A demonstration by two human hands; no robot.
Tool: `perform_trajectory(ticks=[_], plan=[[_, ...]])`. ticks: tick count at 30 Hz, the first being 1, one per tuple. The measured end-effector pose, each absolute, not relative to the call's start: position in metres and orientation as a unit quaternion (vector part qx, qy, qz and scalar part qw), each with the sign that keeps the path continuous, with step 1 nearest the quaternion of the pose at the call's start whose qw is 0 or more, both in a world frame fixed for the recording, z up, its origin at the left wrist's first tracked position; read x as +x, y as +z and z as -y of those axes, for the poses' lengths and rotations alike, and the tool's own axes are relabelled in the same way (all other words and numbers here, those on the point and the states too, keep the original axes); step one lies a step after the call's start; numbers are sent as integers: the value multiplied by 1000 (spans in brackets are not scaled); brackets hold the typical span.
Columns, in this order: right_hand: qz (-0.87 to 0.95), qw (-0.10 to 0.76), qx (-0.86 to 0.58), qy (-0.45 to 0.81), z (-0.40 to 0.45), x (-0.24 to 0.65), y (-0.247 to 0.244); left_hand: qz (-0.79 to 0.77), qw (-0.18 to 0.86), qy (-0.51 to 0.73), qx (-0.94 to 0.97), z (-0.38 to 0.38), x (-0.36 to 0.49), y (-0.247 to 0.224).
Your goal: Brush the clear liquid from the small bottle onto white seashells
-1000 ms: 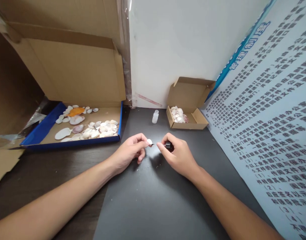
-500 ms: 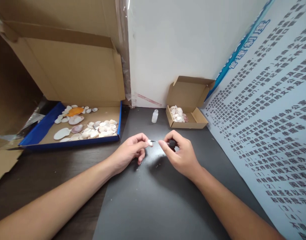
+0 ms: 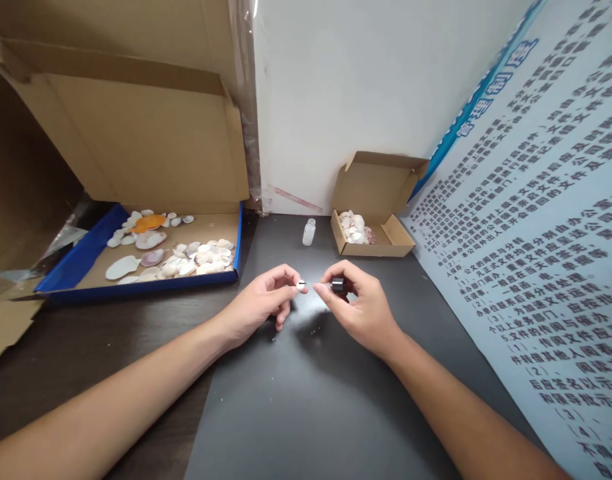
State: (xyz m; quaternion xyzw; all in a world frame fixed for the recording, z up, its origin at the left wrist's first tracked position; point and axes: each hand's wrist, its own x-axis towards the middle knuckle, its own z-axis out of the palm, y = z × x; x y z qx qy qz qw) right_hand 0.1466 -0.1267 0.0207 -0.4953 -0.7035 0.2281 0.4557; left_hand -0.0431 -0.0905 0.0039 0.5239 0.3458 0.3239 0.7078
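Observation:
Between the thumb and forefinger of my left hand is a small white shell, pinched above the dark mat. My right hand grips a black-capped brush whose thin stem points left. The dark brush tip lies over the shell; whether it touches cannot be made out. Part of the brush is hidden by my right fingers. Beyond both hands, a small uncapped bottle with whitish contents stands upright on the mat.
At the left, a blue-edged cardboard box lies open with many shells inside. A smaller brown box at the back right holds white shells. A white wall and a printed board border the work surface.
My right hand has shifted slightly left, bringing the brush tip over the shell. The black cap has turned to lie more level. My left hand keeps its pinch, nearly still.

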Motion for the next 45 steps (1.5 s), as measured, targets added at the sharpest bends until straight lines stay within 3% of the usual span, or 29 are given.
perform_trajectory(ticks=[18,31,45], plan=[[718,425,-516,193,128,146,25,-366,709,316,514,92,-42,9],[686,456,-523,218,126,145,22,-379,711,332,491,91,-41,7],[702,390,-562,197,124,148,21,-381,691,324,521,91,-41,7]])
